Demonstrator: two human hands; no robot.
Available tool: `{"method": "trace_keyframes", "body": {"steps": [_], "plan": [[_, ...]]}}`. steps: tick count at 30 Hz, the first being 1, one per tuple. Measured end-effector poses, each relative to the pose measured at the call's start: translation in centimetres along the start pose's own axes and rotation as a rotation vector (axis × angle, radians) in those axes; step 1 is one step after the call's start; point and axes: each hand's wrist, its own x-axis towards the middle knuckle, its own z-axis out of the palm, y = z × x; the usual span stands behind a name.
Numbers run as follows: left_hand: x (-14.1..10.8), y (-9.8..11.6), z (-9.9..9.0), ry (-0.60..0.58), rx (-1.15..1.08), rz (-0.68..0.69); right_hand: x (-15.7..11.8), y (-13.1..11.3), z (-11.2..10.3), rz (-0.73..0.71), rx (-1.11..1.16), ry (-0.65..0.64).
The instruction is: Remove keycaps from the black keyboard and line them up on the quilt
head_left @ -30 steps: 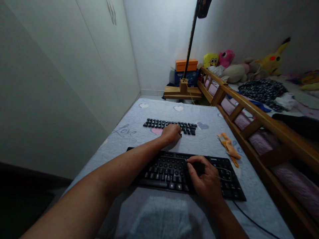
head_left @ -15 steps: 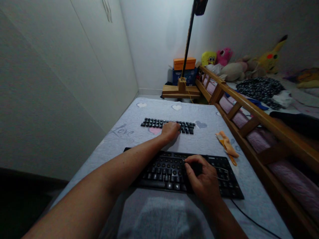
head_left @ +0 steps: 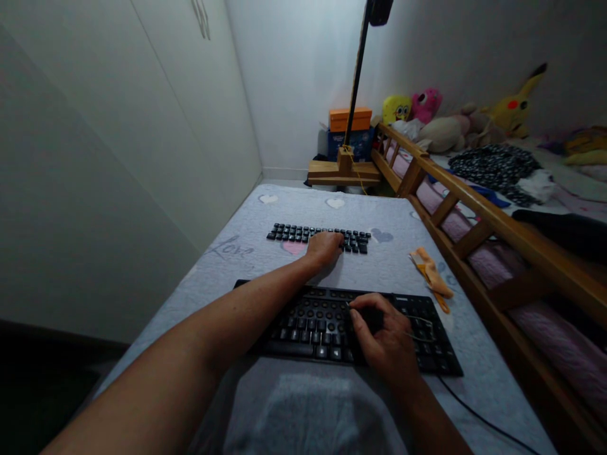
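Observation:
A black keyboard lies across the near part of the cloth-covered surface, with many upper key positions bare and lower keycaps in place. Over its right half, my right hand is closed around a thin wire keycap puller; its wire loop sticks out on the right and a tip shows at the thumb and forefinger. Farther off, loose black keycaps lie in neat rows. My left hand reaches over the keyboard to these rows, its fingers pinched at a keycap mostly hidden by the hand.
An orange cloth with an orange-handled brush lies to the right. The keyboard's cable runs off the near right. A wooden bed rail borders the right side, a white cabinet the left. Beyond stands a wooden-based pole.
Both hands stay in nearly the same places. The whole view has shifted very slightly.

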Motion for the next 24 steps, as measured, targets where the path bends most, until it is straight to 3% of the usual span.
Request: {"method": "trace_keyframes", "body": {"steps": [15, 24], "plan": [[-0.3, -0.1, -0.1, 0.031, -0.013, 0.022, 0.1, -0.2, 0.0, -0.007, -0.007, 0.013], [-2.9, -1.9, -3.4, 0.111, -0.111, 0.092, -0.1, 0.2, -0.1, 0.040, 0.013, 0.016]]}}
